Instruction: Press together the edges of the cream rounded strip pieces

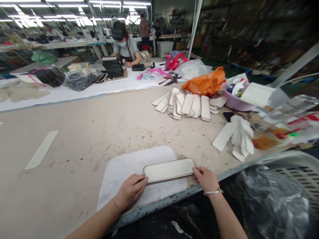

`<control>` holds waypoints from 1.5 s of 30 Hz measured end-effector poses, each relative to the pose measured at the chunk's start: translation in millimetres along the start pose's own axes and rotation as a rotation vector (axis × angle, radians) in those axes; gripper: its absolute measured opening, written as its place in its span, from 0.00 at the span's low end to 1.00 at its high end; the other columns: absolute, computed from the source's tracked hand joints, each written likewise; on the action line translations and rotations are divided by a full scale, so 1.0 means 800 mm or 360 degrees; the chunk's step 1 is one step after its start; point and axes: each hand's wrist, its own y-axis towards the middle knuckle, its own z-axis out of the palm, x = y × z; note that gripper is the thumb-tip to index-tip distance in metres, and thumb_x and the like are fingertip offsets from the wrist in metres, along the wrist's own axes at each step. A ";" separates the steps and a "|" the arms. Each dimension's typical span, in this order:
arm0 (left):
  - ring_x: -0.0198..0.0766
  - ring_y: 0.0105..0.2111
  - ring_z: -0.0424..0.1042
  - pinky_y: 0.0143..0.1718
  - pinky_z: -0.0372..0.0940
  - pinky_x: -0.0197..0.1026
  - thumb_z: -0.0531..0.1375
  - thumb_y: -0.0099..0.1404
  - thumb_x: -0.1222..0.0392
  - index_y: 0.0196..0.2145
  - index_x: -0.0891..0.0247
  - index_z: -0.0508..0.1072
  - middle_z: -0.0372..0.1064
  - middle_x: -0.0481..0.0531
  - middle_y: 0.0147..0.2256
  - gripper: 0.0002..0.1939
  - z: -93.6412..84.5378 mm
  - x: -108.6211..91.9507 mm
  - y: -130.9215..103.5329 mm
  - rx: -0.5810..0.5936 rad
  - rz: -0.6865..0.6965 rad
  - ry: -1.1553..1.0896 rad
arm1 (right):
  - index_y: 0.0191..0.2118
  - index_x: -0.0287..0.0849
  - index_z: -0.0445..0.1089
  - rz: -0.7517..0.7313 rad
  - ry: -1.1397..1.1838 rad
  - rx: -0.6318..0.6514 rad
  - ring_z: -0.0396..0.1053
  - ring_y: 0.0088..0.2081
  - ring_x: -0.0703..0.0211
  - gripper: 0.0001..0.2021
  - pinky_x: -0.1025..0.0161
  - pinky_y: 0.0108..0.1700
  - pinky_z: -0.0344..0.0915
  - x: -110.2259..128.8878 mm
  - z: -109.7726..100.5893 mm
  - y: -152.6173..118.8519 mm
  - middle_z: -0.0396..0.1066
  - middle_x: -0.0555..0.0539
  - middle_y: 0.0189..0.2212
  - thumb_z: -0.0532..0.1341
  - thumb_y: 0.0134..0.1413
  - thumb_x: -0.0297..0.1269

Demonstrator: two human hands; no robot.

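Between my two hands is a long cream panel with rounded corners and a dark edge (169,171). My left hand (132,191) pinches its left end, thumb on top. At the opposite end my right hand (206,178), with a bangle at the wrist, grips the right edge between thumb and fingers. The panel is over a white paper sheet (114,176) near the table's front edge. A single pale strip (42,149) lies apart on the left of the table. Loose pale strips (240,136) are heaped to the right, and similar dark-edged panels (188,104) are piled farther back.
An orange bag (205,83) and a purple basin (236,98) stand behind the piles. A clear bottle (289,108) is at the right. Below the table edge sits a grey basket (296,172) with plastic in it. Across the table, a co-worker (128,49) sits by dark stacks (112,67).
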 end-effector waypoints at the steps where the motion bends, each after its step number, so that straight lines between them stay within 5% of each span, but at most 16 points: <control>1: 0.39 0.40 0.68 0.41 0.67 0.42 0.54 0.63 0.69 0.49 0.61 0.68 0.68 0.58 0.42 0.17 -0.001 0.000 0.000 0.0004 0.0007 -0.0002 | 0.24 0.43 0.65 -0.0011 0.0023 -0.0002 0.71 0.22 0.60 0.12 0.67 0.28 0.64 0.000 0.001 -0.001 0.72 0.48 0.18 0.54 0.55 0.42; 15: 0.40 0.42 0.69 0.42 0.70 0.40 0.55 0.63 0.65 0.49 0.61 0.70 0.68 0.58 0.43 0.15 0.002 0.013 0.000 -0.0064 0.0156 0.0016 | 0.22 0.42 0.63 -0.0180 -0.0095 -0.0203 0.68 0.23 0.63 0.13 0.68 0.29 0.59 -0.017 0.014 0.013 0.69 0.50 0.16 0.53 0.54 0.41; 35: 0.40 0.42 0.66 0.42 0.68 0.44 0.53 0.63 0.68 0.49 0.63 0.67 0.66 0.59 0.44 0.16 -0.002 -0.005 0.001 -0.0023 -0.0009 -0.0003 | 0.22 0.45 0.63 -0.0244 -0.0625 -0.0245 0.66 0.26 0.57 0.17 0.62 0.31 0.54 -0.014 0.003 0.008 0.69 0.52 0.19 0.51 0.51 0.51; 45: 0.42 0.47 0.66 0.48 0.66 0.48 0.54 0.62 0.69 0.48 0.64 0.68 0.64 0.60 0.50 0.15 0.000 0.000 0.004 -0.0048 0.0033 0.0031 | 0.21 0.45 0.61 -0.0279 -0.0466 -0.0281 0.65 0.25 0.58 0.18 0.62 0.31 0.55 -0.014 0.000 0.005 0.68 0.51 0.18 0.51 0.49 0.54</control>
